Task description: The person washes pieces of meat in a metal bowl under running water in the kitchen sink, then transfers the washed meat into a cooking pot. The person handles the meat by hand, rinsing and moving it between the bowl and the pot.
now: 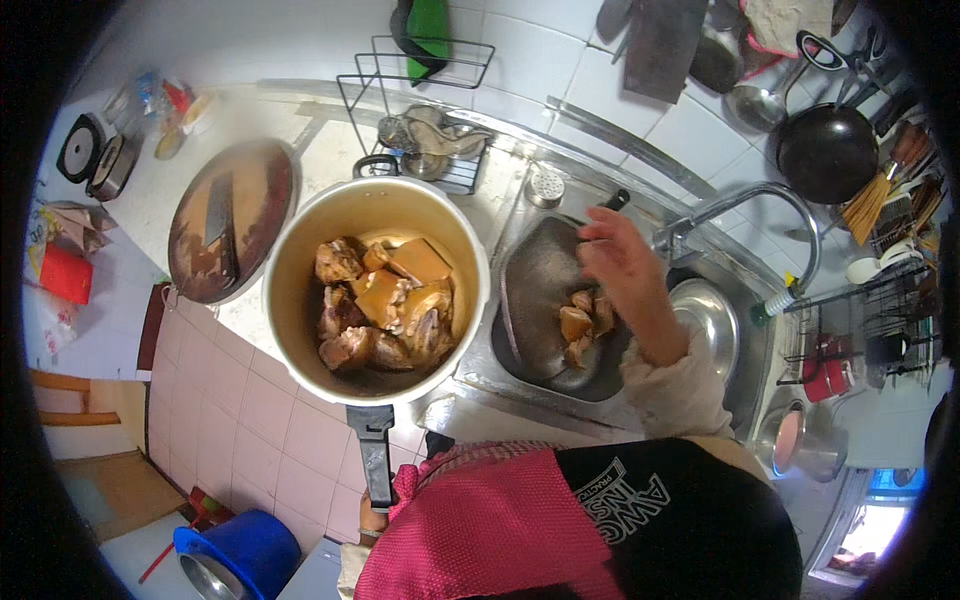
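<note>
A large pressure-cooker pot [469, 352], lidless, stands in front of me. Browned meat pieces [386, 296], several with skin, lie inside. Its long black handle [371, 450] points towards my body. Only a sliver of my left hand [370, 517] shows at the handle's end; its fingers are hidden. My right hand [619, 259], slightly blurred, hovers over a grey wok [536, 262] with fingers apart and nothing seen in them. The wok lies in the steel sink [487, 390], and a few more meat pieces [581, 322] rest in it.
A cleaver [220, 217] lies on a round chopping board [262, 187] at left. The tap [806, 217] arches over the right basin, where a metal bowl [709, 322] sits. Behind the pot stands a wire rack [465, 176]. A blue bucket [251, 555] is on the lower left.
</note>
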Demonstrator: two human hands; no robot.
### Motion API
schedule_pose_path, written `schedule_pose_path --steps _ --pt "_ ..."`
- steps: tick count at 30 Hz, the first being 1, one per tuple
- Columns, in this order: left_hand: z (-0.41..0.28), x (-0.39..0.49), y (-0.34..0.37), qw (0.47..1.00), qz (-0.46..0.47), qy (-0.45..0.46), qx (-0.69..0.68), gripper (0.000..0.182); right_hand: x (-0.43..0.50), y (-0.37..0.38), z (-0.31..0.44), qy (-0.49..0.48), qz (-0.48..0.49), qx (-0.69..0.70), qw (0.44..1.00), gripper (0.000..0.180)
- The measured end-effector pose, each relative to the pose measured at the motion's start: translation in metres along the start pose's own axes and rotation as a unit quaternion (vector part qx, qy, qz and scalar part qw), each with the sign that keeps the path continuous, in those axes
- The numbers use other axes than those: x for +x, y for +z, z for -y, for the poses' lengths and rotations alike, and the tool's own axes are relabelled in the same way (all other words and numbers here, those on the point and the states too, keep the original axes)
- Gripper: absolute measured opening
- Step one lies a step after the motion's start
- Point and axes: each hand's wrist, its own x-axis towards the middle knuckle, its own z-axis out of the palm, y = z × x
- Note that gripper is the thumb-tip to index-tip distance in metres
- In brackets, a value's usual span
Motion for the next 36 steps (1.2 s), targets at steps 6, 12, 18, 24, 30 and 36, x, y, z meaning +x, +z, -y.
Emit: schedule_pose_path --steps 6,12,18,24,30,36 --pt "-0.014 -0.002 0.013 1.000 -0.001 -0.001 0.023 0.026 -0.042 -0.079 -0.197 0.167 0.051 -0.245 0.954 0.054" --pt "-0.016 -0.007 0.013 0.999 -0.011 -0.005 0.032 0.026 -0.060 -0.026 -0.233 0.312 0.004 -0.382 0.870 0.081" --pt "-0.018 -0.010 0.023 1.000 0.000 0.003 0.007 0.026 -0.043 -0.015 -0.239 0.301 0.086 -0.489 0.814 0.080" --pt "-0.017 -0.016 0.044 0.992 0.042 0.003 -0.121 0.025 -0.041 -0.027 -0.249 0.374 0.116 -0.415 0.821 0.099" --pt "-0.055 -0.038 0.085 0.998 -0.038 -0.006 -0.045 0.020 -0.046 0.000 -0.227 0.331 0.118 -0.504 0.789 0.095" --pt "-0.061 -0.042 0.091 0.997 -0.058 -0.037 -0.027 0.024 -0.030 -0.005 -0.237 0.386 0.158 -0.513 0.750 0.097"
